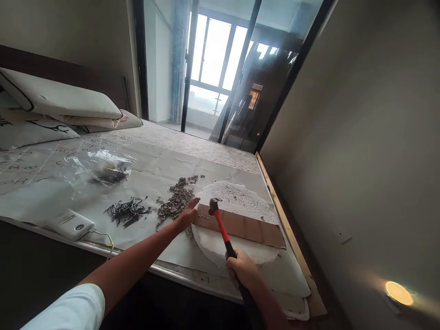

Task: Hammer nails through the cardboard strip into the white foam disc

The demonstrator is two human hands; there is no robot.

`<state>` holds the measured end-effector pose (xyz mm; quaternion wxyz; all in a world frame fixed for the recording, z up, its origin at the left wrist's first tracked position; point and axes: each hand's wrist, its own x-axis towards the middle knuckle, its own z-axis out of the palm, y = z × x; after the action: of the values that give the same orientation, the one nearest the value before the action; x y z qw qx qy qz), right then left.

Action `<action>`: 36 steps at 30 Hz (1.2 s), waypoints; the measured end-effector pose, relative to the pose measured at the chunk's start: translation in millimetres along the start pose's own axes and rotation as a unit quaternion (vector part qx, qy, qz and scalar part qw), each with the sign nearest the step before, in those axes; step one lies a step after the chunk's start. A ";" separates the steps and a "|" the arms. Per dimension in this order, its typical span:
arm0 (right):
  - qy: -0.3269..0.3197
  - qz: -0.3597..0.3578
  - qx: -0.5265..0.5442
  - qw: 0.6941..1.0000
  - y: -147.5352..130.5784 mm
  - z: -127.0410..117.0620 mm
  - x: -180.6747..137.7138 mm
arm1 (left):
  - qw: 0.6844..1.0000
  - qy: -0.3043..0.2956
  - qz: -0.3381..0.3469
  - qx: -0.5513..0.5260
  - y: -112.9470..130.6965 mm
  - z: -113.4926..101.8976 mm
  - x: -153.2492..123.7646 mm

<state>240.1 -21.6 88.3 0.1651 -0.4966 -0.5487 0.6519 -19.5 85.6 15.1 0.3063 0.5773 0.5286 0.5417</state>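
My right hand (244, 270) is wrapped round the handle of a claw hammer (222, 229) with a red and black grip. The hammer's head is over the left part of a brown wooden board (240, 225), near several small nail heads or holes in it. At the board's left end is my left hand (188, 216), gripping that end, with its thumb stretched out and the other fingers partly hidden. Beneath the board lies a rough white foam disc (237, 197). Left of my left hand is a heap of grey-brown rubble bits (177, 199).
A pile of loose nails (127, 211) and a clear plastic bag (110, 169) with dark contents lie on the sheet-covered bed. A white power bank (70, 224) with a cable is near the front edge. Pillows (62, 98) lie back left; a wooden rail (285, 222) runs along the right.
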 end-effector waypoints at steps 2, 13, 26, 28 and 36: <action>0.004 -0.010 0.010 1.000 2.7 -2.3 -0.9 | 0.993 0.017 0.017 0.117 6.0 -28.8 -2.9; -0.048 -0.006 0.101 0.994 15.2 -5.7 1.8 | 0.814 -0.178 -0.068 0.549 -27.0 -120.5 -75.3; -0.104 0.033 0.348 0.931 -1.4 -5.8 -25.3 | 0.923 -0.074 -0.088 0.368 -13.1 -104.2 -50.4; -0.107 0.062 0.342 0.932 -3.6 -7.0 -26.8 | 0.966 -0.009 -0.163 0.201 -1.1 -100.2 -40.9; -0.098 0.043 0.396 0.912 2.6 -21.0 -23.6 | 0.950 0.024 -0.265 -0.161 57.4 -58.6 -17.8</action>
<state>269.1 -28.8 99.1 0.2657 -0.3466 -0.2370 0.8678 -56.6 41.5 76.2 0.5149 0.3460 0.5759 0.5324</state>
